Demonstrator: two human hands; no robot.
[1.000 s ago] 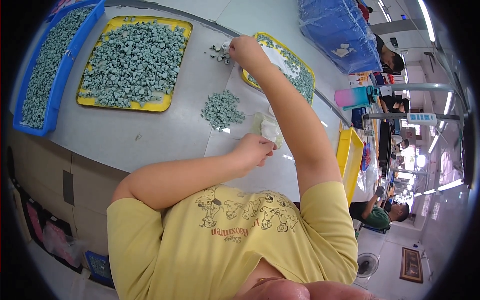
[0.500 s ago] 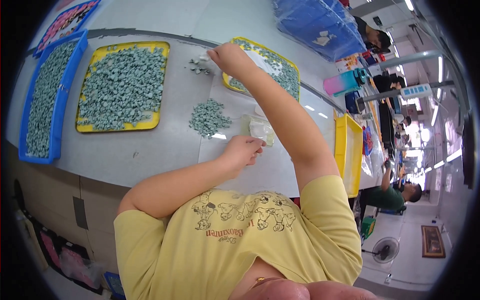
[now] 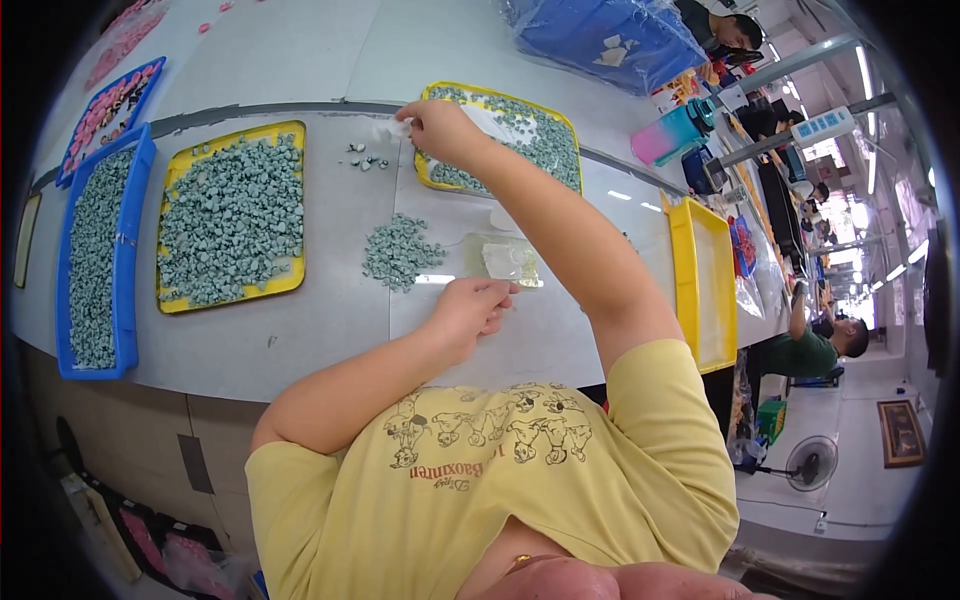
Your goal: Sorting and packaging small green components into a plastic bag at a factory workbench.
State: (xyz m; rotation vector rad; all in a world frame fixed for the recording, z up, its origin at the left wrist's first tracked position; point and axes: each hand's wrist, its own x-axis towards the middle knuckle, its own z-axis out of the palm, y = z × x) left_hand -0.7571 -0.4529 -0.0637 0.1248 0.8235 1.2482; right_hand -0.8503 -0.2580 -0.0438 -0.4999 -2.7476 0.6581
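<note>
My left hand [image 3: 468, 315] rests low over the table's near side, fingers curled together in a pinch; whatever is between them is too small to make out. Just beyond it lies a clear plastic bag with a white patch [image 3: 508, 262]. A loose pile of grey-green pebble-like pieces [image 3: 400, 252] sits to the left of that bag. My right hand [image 3: 442, 130] reaches far across, by the left edge of a yellow tray [image 3: 548, 103] of the same pieces. Its fingers are pinched beside a small crumpled whitish scrap [image 3: 391, 130]; whether they grip it is unclear. A few dark-and-green pieces [image 3: 368, 160] lie nearby.
At left stand a full yellow tray [image 3: 298, 200] and a long blue bin [image 3: 125, 250] of the same pieces. A yellow tray [image 3: 688, 290] stands at right. Beyond are a pink-and-teal bottle [image 3: 668, 138] and a plastic-wrapped blue crate [image 3: 600, 40]. Other people work farther right.
The view has shifted, so the trays appear lower and farther left. Both hands keep nearly the same places over the table, with fingers still pinched.
</note>
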